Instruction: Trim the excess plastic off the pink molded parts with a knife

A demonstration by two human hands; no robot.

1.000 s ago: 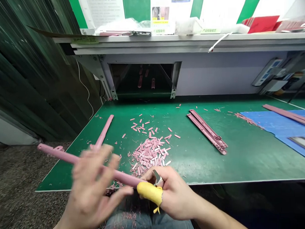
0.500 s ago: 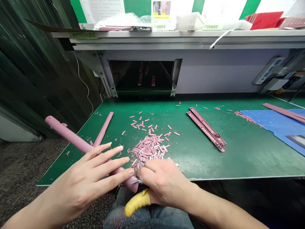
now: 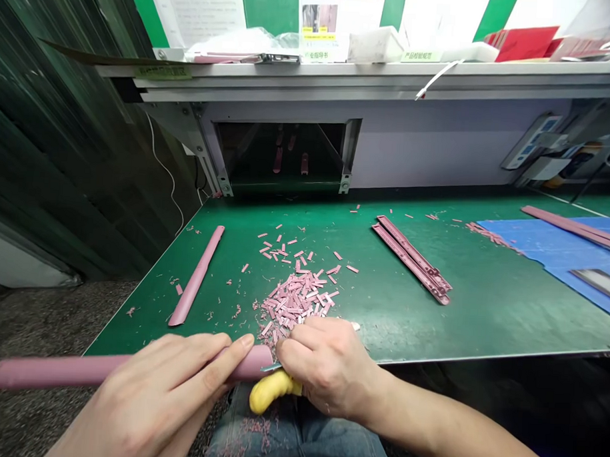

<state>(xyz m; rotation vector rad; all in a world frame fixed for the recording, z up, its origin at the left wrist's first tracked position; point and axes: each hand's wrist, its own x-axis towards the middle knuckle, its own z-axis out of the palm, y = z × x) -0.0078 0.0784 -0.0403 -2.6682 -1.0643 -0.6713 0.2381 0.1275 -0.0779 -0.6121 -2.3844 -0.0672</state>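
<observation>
My left hand [image 3: 172, 390] is wrapped over a long pink plastic strip [image 3: 60, 370], which lies nearly level and sticks out to the left. At the strip's right end, my right hand [image 3: 327, 366] is closed on a small knife; only its thin blade [image 3: 271, 367] shows, touching or almost touching the strip's end. A yellow finger cover [image 3: 274, 391] is on my right thumb. Just beyond my hands, a heap of small pink offcuts [image 3: 297, 298] lies on the green tabletop [image 3: 481, 328]. Another pink strip [image 3: 198, 275] rests to the left.
Two pink strips, hollow side up [image 3: 411, 259], lie right of the heap. Farther right, a blue sheet [image 3: 559, 257] carries more pink strips. Behind is an opening [image 3: 287, 178] with several pink pieces inside, under a shelf [image 3: 340, 76]. The table's front edge is close to my lap.
The held strip has swung from a slant to nearly level. My left hand has gone from spread fingers to a grip around it. My right hand has barely moved.
</observation>
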